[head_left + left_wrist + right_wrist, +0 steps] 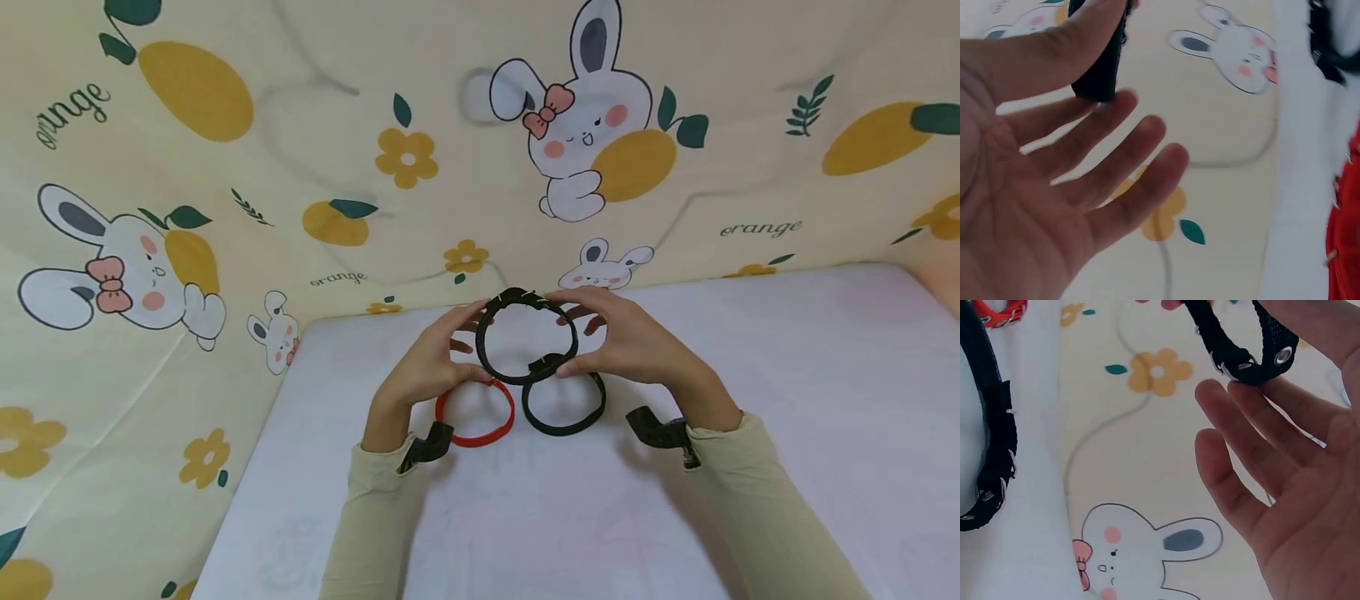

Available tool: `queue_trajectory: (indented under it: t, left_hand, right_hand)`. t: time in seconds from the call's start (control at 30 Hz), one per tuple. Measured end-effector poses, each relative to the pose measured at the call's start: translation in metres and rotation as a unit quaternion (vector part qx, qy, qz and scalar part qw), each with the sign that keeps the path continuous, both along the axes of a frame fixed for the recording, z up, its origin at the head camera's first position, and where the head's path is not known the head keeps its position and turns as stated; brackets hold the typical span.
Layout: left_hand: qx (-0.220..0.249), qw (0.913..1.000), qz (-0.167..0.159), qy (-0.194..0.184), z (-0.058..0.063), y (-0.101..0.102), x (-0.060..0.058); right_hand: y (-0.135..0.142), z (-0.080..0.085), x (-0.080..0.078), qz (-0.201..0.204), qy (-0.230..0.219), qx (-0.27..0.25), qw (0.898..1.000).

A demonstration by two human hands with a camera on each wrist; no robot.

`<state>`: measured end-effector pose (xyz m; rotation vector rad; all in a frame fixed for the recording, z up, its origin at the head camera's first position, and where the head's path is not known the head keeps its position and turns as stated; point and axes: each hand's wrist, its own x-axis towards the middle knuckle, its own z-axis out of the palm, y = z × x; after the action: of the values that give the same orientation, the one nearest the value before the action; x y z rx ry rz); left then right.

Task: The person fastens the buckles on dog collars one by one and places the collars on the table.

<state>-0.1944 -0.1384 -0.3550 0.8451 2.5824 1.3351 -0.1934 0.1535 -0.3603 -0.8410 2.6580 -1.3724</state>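
Observation:
Both hands hold up one black buckled collar (482, 342), a closed loop raised over the white table. My left hand (431, 358) pinches its left side between thumb and fingers; the left wrist view shows the black band (1100, 72) beside the thumb, other fingers spread. On the opposite side my right hand (630, 337) grips the loop, and the right wrist view shows its buckle and a metal eyelet (1282, 356). Just below lie a red collar (483, 439) at left and a second black collar (562, 431) at right, both closed into loops.
The white tabletop (525, 517) spreads under the arms. Behind and to the left hangs a cream cloth (300, 150) printed with rabbits, oranges and flowers. A black wrist mount (431, 444) sticks out at the left cuff, another (660, 429) at the right.

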Motion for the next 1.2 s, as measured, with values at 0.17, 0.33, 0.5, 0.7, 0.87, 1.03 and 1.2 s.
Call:
queue_trajectory:
  t: [0.17, 0.33, 0.5, 0.7, 0.87, 1.03, 1.2]
  left_hand:
    - [-0.019, 0.9994, 0.021, -0.019, -0.005, -0.003, -0.010]
    - [-0.048, 0.9974, 0.044, -0.029, -0.010, -0.007, -0.019]
    - [-0.079, 0.9943, 0.064, -0.034, -0.019, -0.009, -0.026]
    - [-0.115, 0.9894, 0.088, -0.012, -0.027, -0.015, -0.040]
    - [-0.139, 0.9850, 0.101, -0.014, -0.032, -0.017, -0.056]
    - [-0.149, 0.9845, 0.084, -0.038, -0.044, -0.018, -0.068]
    - [-0.168, 0.9810, 0.075, -0.061, -0.055, -0.016, -0.079]
  right_hand:
    - [-0.006, -0.004, -0.013, 0.023, -0.004, 0.024, 0.999]
    - [-0.014, -0.011, -0.024, 0.040, -0.011, 0.037, 0.998]
    - [-0.019, -0.019, -0.033, 0.045, -0.026, 0.048, 0.998]
    - [-0.032, -0.027, -0.053, 0.038, -0.039, 0.072, 0.996]
    - [-0.042, -0.034, -0.071, 0.029, -0.045, 0.108, 0.993]
    - [-0.049, -0.042, -0.082, 0.021, -0.059, 0.138, 0.988]
    - [-0.051, -0.051, -0.088, 0.011, -0.077, 0.171, 0.982]
